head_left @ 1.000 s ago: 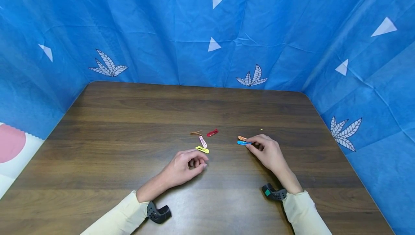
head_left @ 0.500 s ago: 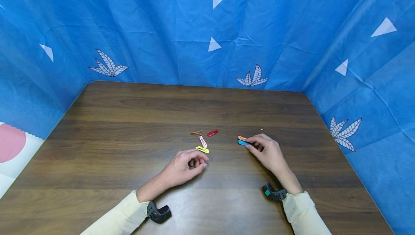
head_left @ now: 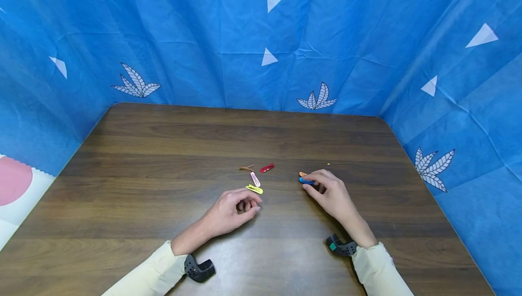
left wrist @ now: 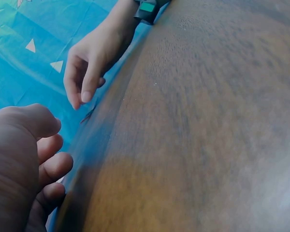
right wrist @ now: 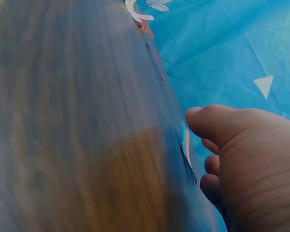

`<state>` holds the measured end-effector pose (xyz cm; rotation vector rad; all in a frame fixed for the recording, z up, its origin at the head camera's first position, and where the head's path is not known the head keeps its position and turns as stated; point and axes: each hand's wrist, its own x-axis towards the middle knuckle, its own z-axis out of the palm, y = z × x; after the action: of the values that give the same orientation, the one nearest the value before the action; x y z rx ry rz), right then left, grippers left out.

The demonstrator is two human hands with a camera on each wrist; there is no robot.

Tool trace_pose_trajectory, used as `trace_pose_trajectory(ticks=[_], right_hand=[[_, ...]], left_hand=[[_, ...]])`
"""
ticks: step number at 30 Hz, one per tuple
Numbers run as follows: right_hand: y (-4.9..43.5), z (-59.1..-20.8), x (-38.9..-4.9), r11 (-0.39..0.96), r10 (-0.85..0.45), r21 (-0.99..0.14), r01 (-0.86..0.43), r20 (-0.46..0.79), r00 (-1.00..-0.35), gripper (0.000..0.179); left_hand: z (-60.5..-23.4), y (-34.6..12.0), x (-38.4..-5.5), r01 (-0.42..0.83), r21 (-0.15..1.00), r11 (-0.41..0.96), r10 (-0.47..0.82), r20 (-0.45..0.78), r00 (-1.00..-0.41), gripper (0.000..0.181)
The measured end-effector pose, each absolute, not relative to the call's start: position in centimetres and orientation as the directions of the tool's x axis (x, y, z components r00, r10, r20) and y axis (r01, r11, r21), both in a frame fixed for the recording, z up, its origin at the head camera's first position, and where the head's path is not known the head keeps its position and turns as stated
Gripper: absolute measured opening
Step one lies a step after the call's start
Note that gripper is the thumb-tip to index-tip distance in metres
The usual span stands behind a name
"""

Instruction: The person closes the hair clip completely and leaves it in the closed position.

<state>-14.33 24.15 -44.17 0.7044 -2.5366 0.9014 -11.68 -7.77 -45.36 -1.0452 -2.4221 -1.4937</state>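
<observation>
My right hand (head_left: 330, 194) is over a blue snap hair clip (head_left: 306, 181), thumb and index finger parted, with the clip showing between them. Just behind the blue one lies an orange hair clip (head_left: 302, 174), partly covered by the index finger. In the right wrist view the thumb hovers by the blue clip (right wrist: 184, 137), which lies on the table. My left hand (head_left: 232, 210) rests on the table with loosely curled fingers and holds nothing. A yellow hair clip (head_left: 254, 189) lies just beyond its fingers. Behind that is a pink hair clip (head_left: 255, 179).
A red hair clip (head_left: 267, 167) and a thin brown forked clip (head_left: 246, 168) lie farther back on the wooden table (head_left: 183, 137). A tiny yellow speck (head_left: 328, 164) lies beyond the right hand. A blue patterned curtain (head_left: 204, 37) borders the table's back and sides.
My right hand has shifted slightly left over the blue and orange clips, and its thumb and index finger have parted. The left hand has not moved.
</observation>
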Motion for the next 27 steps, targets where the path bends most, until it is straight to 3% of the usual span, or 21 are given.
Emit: trace_pose_trajectory(ticks=[12,27], right_hand=[[22.3,-44.4,-14.1,0.649,-0.353,-0.483,-0.588,0.493,-0.795,0.022],[18.9,-44.4,-13.7,0.562,-0.399,-0.589,-0.581,0.422,-0.814,0.016]], left_hand=[[-45.2,-7.8,-11.7,0.596,0.755,0.271,0.479,0.431,-0.764,0.015],[-45.2,-7.8,-11.7,0.589,0.757,0.282,0.486,0.417,-0.768,0.014]])
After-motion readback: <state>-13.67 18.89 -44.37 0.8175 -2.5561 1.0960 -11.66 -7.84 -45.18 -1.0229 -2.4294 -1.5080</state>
